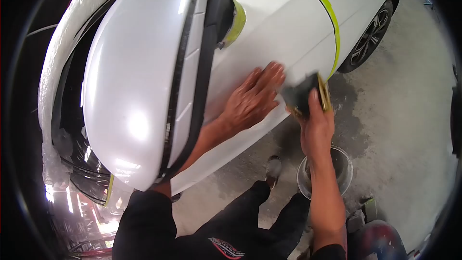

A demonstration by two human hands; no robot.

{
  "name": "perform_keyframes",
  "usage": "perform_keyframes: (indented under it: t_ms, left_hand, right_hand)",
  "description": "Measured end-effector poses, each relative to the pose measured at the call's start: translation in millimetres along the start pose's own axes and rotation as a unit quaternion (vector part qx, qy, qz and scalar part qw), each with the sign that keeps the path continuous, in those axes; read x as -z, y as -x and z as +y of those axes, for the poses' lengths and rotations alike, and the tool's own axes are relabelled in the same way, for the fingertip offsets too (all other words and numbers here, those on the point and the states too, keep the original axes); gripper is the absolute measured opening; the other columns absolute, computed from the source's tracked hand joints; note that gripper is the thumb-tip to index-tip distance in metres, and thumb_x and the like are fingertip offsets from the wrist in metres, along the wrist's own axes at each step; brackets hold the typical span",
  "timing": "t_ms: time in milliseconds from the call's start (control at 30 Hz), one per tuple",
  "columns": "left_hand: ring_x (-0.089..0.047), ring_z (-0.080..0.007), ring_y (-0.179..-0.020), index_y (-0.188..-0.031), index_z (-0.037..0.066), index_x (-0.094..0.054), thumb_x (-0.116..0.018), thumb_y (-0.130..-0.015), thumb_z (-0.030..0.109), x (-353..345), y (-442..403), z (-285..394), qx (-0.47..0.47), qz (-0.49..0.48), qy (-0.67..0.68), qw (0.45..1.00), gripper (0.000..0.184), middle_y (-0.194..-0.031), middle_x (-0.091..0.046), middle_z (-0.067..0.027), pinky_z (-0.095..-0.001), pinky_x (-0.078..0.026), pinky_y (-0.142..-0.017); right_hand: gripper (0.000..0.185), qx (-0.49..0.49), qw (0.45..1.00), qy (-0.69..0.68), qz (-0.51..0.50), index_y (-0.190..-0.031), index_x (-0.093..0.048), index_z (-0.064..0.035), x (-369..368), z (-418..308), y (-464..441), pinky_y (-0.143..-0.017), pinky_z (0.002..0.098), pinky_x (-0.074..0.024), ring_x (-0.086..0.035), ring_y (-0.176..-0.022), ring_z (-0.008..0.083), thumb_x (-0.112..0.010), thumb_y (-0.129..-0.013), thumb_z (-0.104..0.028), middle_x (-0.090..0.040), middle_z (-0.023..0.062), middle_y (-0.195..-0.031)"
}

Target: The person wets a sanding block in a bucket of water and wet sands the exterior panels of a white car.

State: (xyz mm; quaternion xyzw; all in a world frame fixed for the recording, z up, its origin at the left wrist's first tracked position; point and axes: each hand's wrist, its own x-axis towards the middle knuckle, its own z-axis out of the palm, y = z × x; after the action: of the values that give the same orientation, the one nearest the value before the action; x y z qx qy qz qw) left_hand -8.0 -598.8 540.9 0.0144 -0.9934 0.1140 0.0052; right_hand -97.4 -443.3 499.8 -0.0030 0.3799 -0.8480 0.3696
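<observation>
My left hand [254,97] lies on the white car door panel [269,24], its fingers stretched out and pointing up and to the right. Nothing shows in it. To its right, my right hand [316,120] grips a dark sanding block [304,94] with a yellowish edge, near the panel's lower edge. The block is partly blurred, and whether it touches the panel I cannot tell. Yellow-green tape [335,24] curves across the panel above both hands. The white side mirror [139,77] sits to the left and hides part of my left forearm.
A clear bucket [345,188] stands on the wet concrete floor beside my right forearm. A car wheel [373,36] is at the upper right. Clear plastic wrap [50,91] runs along the left. Below are my legs and a shoe [274,168].
</observation>
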Motion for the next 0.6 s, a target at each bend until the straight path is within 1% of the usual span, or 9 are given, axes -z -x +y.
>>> perform_keyframes:
  t_ms: [33,133,233,267,367,433,500,533,600]
  left_hand:
    - [-0.029,-0.0304,-0.149,-0.150,-0.001,-0.040,-0.060,-0.094,0.032,-3,-16,1,0.014,0.002,0.022,1.000,0.067,-0.157,-0.039,-0.0158,-0.0493,-0.024,-0.121]
    - [-0.034,-0.0311,-0.146,-0.143,0.002,-0.050,-0.065,-0.087,0.031,-4,-57,-6,0.007,0.118,-0.072,0.990,0.064,-0.152,-0.044,-0.0132,-0.0469,-0.031,-0.117]
    - [-0.034,-0.0320,-0.146,-0.145,0.003,-0.047,-0.066,-0.084,0.031,16,-68,-18,0.008,0.133,-0.186,0.973,0.070,-0.153,-0.044,-0.0127,-0.0458,-0.031,-0.117]
    - [-0.032,-0.0320,-0.147,-0.148,0.004,-0.044,-0.068,-0.086,0.033,30,-62,-21,0.019,0.103,-0.108,0.989,0.073,-0.155,-0.041,-0.0120,-0.0457,-0.028,-0.119]
    - [-0.027,-0.0301,-0.150,-0.150,0.005,-0.041,-0.070,-0.087,0.034,41,-26,-33,0.029,0.061,-0.039,0.997,0.075,-0.158,-0.037,-0.0114,-0.0458,-0.026,-0.121]
    - [-0.022,-0.0268,-0.152,-0.151,0.006,-0.040,-0.072,-0.088,0.035,61,1,-32,0.035,-0.010,-0.023,0.999,0.077,-0.161,-0.032,-0.0107,-0.0453,-0.022,-0.124]
    - [-0.022,-0.0250,-0.153,-0.152,0.007,-0.039,-0.072,-0.088,0.035,81,27,-40,0.017,-0.097,-0.048,0.994,0.077,-0.162,-0.031,-0.0099,-0.0448,-0.022,-0.124]
    - [-0.022,-0.0240,-0.153,-0.153,0.007,-0.038,-0.072,-0.089,0.034,91,42,-47,-0.005,-0.142,-0.078,0.987,0.077,-0.162,-0.031,-0.0094,-0.0443,-0.023,-0.124]
    - [-0.022,-0.0240,-0.153,-0.153,0.008,-0.038,-0.072,-0.089,0.035,100,64,-61,-0.044,-0.174,-0.105,0.978,0.077,-0.162,-0.031,-0.0093,-0.0442,-0.023,-0.124]
  right_hand:
    - [0.034,0.020,1.000,0.000,-0.008,-0.133,-0.052,-0.0018,-16,-15,-4,-0.077,0.0397,-0.0588,-0.066,-0.104,0.0238,-0.051,-0.105,-0.023,-0.063,0.0115,-0.120]
    - [0.033,0.052,0.997,-0.062,0.005,-0.132,-0.052,-0.0015,-48,-45,-15,-0.082,0.0405,-0.0621,-0.068,-0.106,0.0261,-0.054,-0.104,-0.019,-0.064,0.0143,-0.121]
    - [0.031,0.057,0.998,-0.027,0.003,-0.131,-0.052,-0.0012,-33,-40,-22,-0.076,0.0378,-0.0638,-0.071,-0.098,0.0282,-0.057,-0.101,-0.011,-0.066,0.0176,-0.116]
    - [0.029,0.046,0.998,-0.008,0.034,-0.127,-0.053,-0.0002,-33,-38,-26,-0.072,0.0362,-0.0646,-0.072,-0.089,0.0294,-0.059,-0.099,-0.005,-0.067,0.0180,-0.107]
    - [0.024,0.071,0.996,-0.042,0.044,-0.122,-0.056,0.0005,-49,-28,-38,-0.072,0.0372,-0.0647,-0.072,-0.088,0.0284,-0.058,-0.098,-0.004,-0.068,0.0150,-0.102]
    - [0.020,0.090,0.994,-0.046,0.051,-0.113,-0.060,0.0023,-72,-31,-47,-0.066,0.0333,-0.0615,-0.069,-0.080,0.0220,-0.064,-0.096,-0.008,-0.067,0.0107,-0.094]
    - [0.020,0.102,0.993,-0.027,0.044,-0.105,-0.064,0.0053,-84,-32,-59,-0.066,0.0298,-0.0595,-0.065,-0.074,0.0161,-0.067,-0.094,-0.011,-0.067,0.0092,-0.092]
    - [0.028,0.126,0.991,0.019,0.033,-0.095,-0.067,0.0058,-90,-35,-62,-0.068,0.0295,-0.0553,-0.065,-0.074,0.0163,-0.075,-0.090,-0.020,-0.067,0.0081,-0.085]
    - [0.033,0.149,0.982,0.112,0.041,-0.095,-0.067,0.0071,-101,-40,-71,-0.071,0.0306,-0.0539,-0.065,-0.074,0.0175,-0.078,-0.086,-0.023,-0.068,0.0086,-0.085]
